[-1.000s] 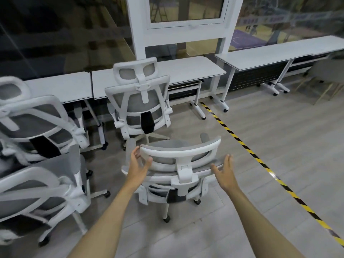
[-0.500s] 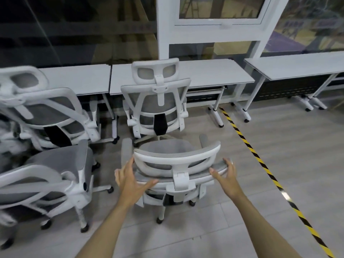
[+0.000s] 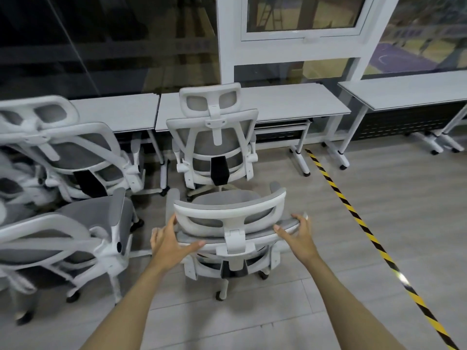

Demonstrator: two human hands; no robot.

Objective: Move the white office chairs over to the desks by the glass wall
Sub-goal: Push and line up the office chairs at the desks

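A white office chair (image 3: pixel 228 215) with grey mesh stands right in front of me, its back toward me. My left hand (image 3: pixel 168 245) holds the left end of its backrest top, thumb on the near side and fingers behind. At the right end, my right hand (image 3: pixel 297 237) has its fingers curled over the edge. Just beyond it, a second white chair (image 3: pixel 214 137) with a headrest stands at a white desk (image 3: pixel 290 104) along the glass wall (image 3: pixel 113 46).
Two more white chairs (image 3: pixel 83 147) (image 3: pixel 63 238) crowd the left side, next to another desk (image 3: pixel 118 109). A yellow-black floor tape (image 3: pixel 353 213) runs diagonally on the right. A further desk (image 3: pixel 409 92) stands at the far right, with bare floor before it.
Both hands went from hovering open behind the backrest to taking hold of its two ends. The view has come closer to the chair and desks and turned left.
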